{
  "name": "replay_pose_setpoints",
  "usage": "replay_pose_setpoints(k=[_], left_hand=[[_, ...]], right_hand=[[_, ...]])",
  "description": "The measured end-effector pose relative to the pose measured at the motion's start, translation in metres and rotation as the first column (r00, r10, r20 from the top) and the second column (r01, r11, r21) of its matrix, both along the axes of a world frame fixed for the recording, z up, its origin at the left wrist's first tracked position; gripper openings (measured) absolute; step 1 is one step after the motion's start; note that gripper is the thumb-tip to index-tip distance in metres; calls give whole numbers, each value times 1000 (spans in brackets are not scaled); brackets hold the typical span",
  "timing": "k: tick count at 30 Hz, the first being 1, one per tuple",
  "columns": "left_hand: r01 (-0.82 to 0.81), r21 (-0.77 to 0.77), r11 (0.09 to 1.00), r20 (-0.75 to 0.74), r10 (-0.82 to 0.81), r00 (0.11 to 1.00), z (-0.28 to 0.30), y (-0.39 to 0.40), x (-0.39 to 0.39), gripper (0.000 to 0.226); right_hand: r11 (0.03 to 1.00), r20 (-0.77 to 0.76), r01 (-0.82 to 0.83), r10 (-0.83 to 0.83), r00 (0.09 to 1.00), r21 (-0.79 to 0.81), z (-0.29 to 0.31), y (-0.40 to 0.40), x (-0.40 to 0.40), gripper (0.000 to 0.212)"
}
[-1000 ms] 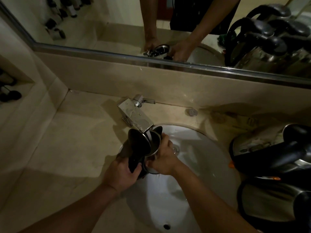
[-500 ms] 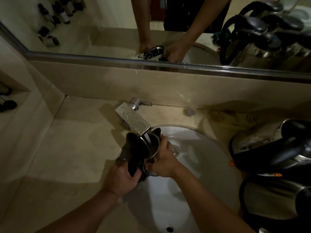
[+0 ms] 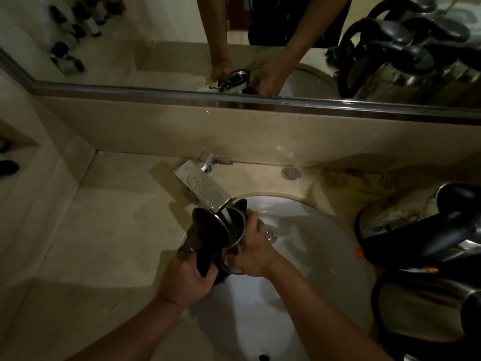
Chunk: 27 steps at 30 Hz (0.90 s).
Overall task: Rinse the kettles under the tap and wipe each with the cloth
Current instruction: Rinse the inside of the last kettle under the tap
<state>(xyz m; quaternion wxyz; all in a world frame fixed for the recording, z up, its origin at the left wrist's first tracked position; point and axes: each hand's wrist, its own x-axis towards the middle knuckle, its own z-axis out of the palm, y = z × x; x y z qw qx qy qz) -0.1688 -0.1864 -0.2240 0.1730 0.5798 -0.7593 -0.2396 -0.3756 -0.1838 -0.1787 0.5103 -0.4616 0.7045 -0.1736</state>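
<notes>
Steel kettle (image 3: 235,227) under tap (image 3: 205,186); two kettles (image 3: 426,246) beside.

Left counter (image 3: 104,230): lying open to you.
Right side: kettles (image 3: 426,246) crowding the basin (image 3: 312,256) edge.
Above: tap (image 3: 205,186) overhanging your kettle (image 3: 229,230).

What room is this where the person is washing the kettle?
Most likely a bathroom, perhaps in a hotel. A white round sink is set in a stone counter with a chrome tap, a wide mirror runs along the wall, and small toiletry bottles show in its reflection.
</notes>
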Motion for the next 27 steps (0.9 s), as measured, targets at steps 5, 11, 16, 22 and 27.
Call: replay_pose_setpoints(k=[5,11,16,22,27], left_hand=[[-12,0,1000,11,12,1000,-1,-1,0,44],[-24,24,999,2,24,1000,-5,0,3,47],[-17,38,999,19,17,1000,-4,-1,3,49],[-5,26,1000,17,4,1000,-3,0,2,50],[31,15,999,10,-31,999,-1,-2,2,48]], right_hand=[[1000,4,0,0,1000,6,-2,-1,-1,123],[1000,-5,5,-5,1000,1,-5,0,2,119],[1000,1,12,-12,1000,-9,-7,1,1,119],[999,9,31,-30,999,-34,-10,5,1,119],[998,12,35,-35,999,-47,-10,5,2,117]])
